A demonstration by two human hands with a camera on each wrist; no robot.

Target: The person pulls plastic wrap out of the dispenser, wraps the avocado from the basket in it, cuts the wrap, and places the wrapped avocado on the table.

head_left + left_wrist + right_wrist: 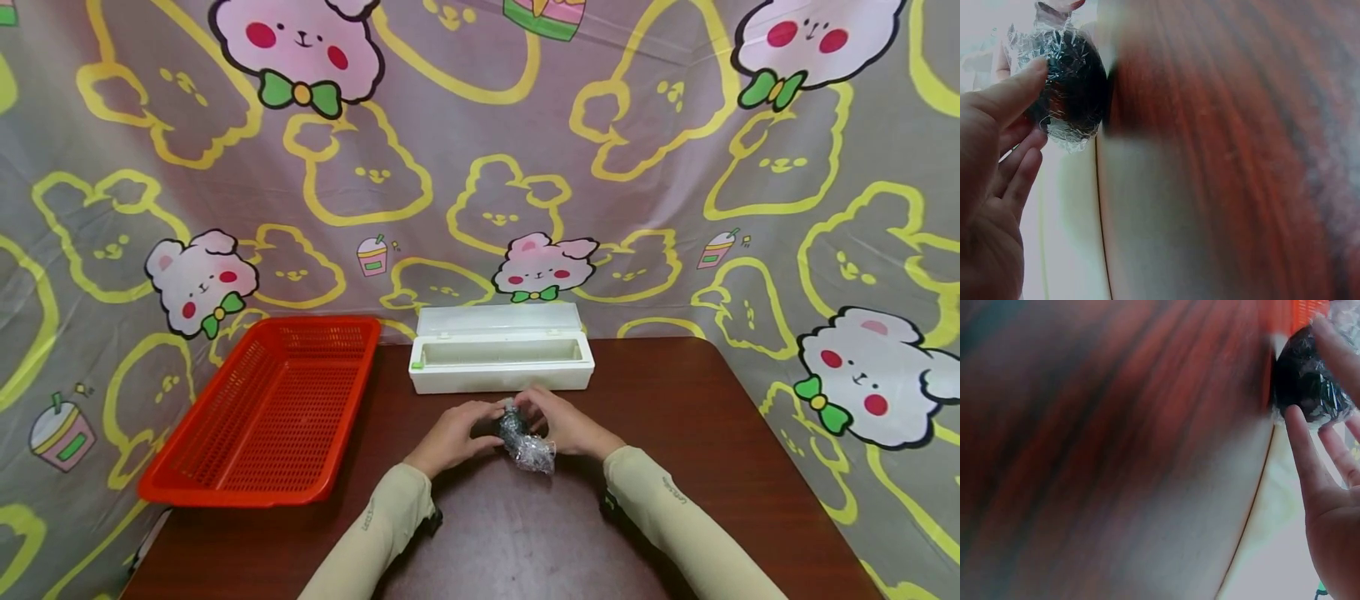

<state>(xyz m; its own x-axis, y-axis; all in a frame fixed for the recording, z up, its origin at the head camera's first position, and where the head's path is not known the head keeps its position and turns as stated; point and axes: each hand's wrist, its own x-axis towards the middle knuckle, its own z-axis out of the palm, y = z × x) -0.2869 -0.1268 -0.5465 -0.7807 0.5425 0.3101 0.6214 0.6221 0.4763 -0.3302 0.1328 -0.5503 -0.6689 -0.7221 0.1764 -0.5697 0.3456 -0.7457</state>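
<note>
A dark, rounded object (512, 422) wrapped in clear plastic film (536, 455) sits between both hands, low over the brown table. What is inside the film cannot be told. My left hand (453, 437) holds it from the left, with the thumb on the near side of the dark object (1075, 75) in the left wrist view. From the right, my right hand (568, 423) grips it with thumb and fingers against the film, as the right wrist view shows around the dark bundle (1302, 375). Loose, crumpled film trails toward the near right.
Just beyond the hands stands a long white box (501, 382) with its clear-looking lid (498, 318) raised, like a cling film dispenser. A red plastic basket (330, 454) lies at the left of the brown table (675, 417). A patterned cloth (480, 125) hangs behind.
</note>
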